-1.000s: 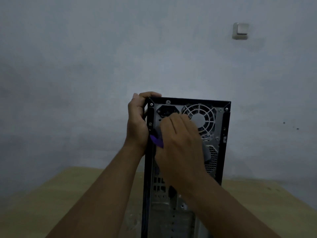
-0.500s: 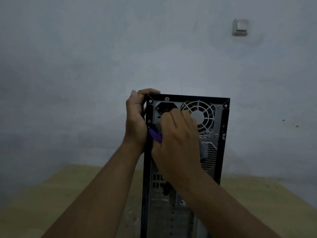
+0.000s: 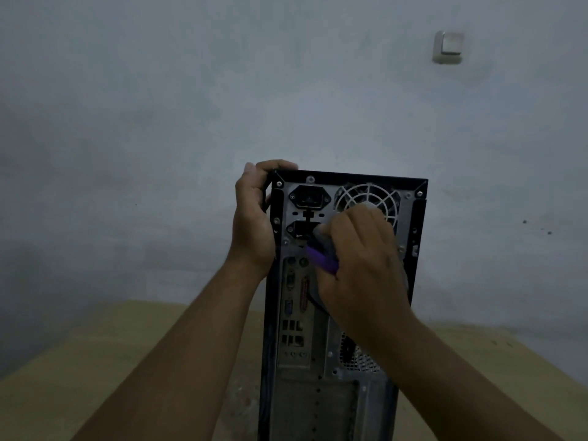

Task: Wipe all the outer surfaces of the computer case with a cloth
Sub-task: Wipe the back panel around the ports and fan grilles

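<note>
A black computer case (image 3: 331, 409) stands upright on the table, its grey metal rear panel with fan grille (image 3: 366, 195) and ports facing me. My left hand (image 3: 254, 224) grips the case's top left corner, fingers curled over the top edge. My right hand (image 3: 359, 259) holds a grey cloth with a purple edge (image 3: 323, 257) and presses it against the upper rear panel, just below the fan grille and beside the lower power socket. Most of the cloth is hidden under the hand.
The case rests on a light wooden table (image 3: 111, 361) that stands against a pale grey wall. A light switch (image 3: 448, 47) sits high on the wall at the right.
My right hand with the cloth has slid to the right across the rear panel, uncovering the power sockets. The left hand keeps its grip on the corner.
</note>
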Available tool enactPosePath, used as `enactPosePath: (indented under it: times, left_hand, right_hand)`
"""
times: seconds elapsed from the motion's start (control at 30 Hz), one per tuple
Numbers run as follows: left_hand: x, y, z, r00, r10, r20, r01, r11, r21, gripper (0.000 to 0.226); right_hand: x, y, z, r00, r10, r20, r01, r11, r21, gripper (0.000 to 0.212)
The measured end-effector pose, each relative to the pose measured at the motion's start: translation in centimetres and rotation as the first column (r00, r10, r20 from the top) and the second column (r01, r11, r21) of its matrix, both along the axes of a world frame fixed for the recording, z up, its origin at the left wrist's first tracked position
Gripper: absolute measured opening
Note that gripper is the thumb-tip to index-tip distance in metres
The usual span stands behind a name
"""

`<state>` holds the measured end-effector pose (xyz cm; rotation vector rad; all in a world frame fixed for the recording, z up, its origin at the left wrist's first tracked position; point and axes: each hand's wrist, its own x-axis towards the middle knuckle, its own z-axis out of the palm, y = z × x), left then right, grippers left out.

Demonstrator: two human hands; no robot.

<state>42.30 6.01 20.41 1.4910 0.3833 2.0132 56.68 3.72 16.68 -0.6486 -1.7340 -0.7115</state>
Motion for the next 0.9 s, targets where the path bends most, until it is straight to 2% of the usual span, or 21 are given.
enactPosePath:
  times: [0.07,0.17,0.27,0.33,0.37,0.43,0.5,0.53,0.57,0.6,0.67,0.73,0.8,0.87,0.9]
  left_hand:
    - [0.0,-0.1,0.0,1.0,0.029,-0.012,-0.029,1.0,-0.008,0.055]
    - [0.0,-0.2,0.2,0.996,0.081,-0.036,-0.082,0.997,-0.01,0.05]
    - [0.0,-0.4,0.2,0.992,0.107,-0.063,-0.107,0.994,-0.001,0.044]
    - [0.1,-0.4,0.2,0.989,0.123,-0.08,-0.122,0.992,0.015,0.042]
    - [0.1,-0.4,0.2,0.99,0.121,-0.078,-0.12,0.993,0.017,0.041]
    - [0.1,-0.3,0.2,0.993,0.101,-0.063,-0.101,0.995,0.009,0.041]
    - [0.2,-0.3,0.2,0.995,0.085,-0.049,-0.085,0.996,0.004,0.04]
    - [0.2,-0.2,0.2,0.996,0.081,-0.046,-0.081,0.997,0.004,0.04]
    - [0.2,-0.2,0.1,0.996,0.082,-0.046,-0.082,0.997,0.002,0.04]
    - [0.2,-0.1,0.2,0.995,0.088,-0.049,-0.088,0.996,0.005,0.04]
    - [0.1,-0.1,0.1,0.996,0.077,-0.051,-0.077,0.997,0.007,0.04]
    - [0.0,0.0,0.1,0.996,0.065,-0.055,-0.065,0.998,0.012,0.04]
    - [0.0,-0.1,0.2,0.995,0.079,-0.067,-0.078,0.997,0.019,0.04]
    - [0.0,-0.1,0.2,0.994,0.08,-0.07,-0.079,0.997,0.02,0.04]
    - [0.0,-0.1,0.1,0.995,0.076,-0.069,-0.075,0.997,0.021,0.04]
  right_hand:
    - [-0.6,0.0,-0.5,0.997,-0.068,-0.034,0.068,0.998,0.007,0.025]
    - [-0.4,0.1,-0.8,0.997,-0.022,-0.072,0.022,1.0,0.004,0.019]
    - [0.6,0.7,-1.6,0.999,-0.005,0.037,0.002,0.998,0.058,0.009]
    - [1.4,1.2,-2.3,0.996,-0.036,0.082,0.026,0.992,0.126,0.011]
    - [1.5,1.5,-2.4,0.998,-0.04,0.056,0.032,0.989,0.141,0.014]
    - [0.7,1.6,-2.2,0.99,0.015,-0.143,0.001,0.994,0.112,0.015]
    - [-0.9,1.4,-1.8,0.915,0.117,-0.387,-0.101,0.993,0.063,0.012]
    - [-1.8,1.4,-1.9,0.889,0.121,-0.441,-0.103,0.993,0.065,0.015]
    - [-2.5,1.6,-2.4,0.901,0.089,-0.424,-0.059,0.995,0.083,0.018]
    - [-2.8,1.8,-3.3,0.937,0.05,-0.345,-0.008,0.993,0.12,0.019]
    - [-2.3,2.2,-5.4,0.994,-0.017,-0.112,0.037,0.982,0.184,0.017]
    - [-0.8,2.4,-6.8,0.99,-0.066,0.128,0.035,0.972,0.234,0.015]
    - [0.7,2.5,-7.3,0.953,-0.084,0.293,0.003,0.963,0.268,0.016]
    - [1.9,2.8,-6.5,0.935,-0.092,0.344,-0.005,0.962,0.273,0.027]
    - [2.3,3.0,-5.6,0.947,-0.09,0.308,0.004,0.963,0.27,0.034]
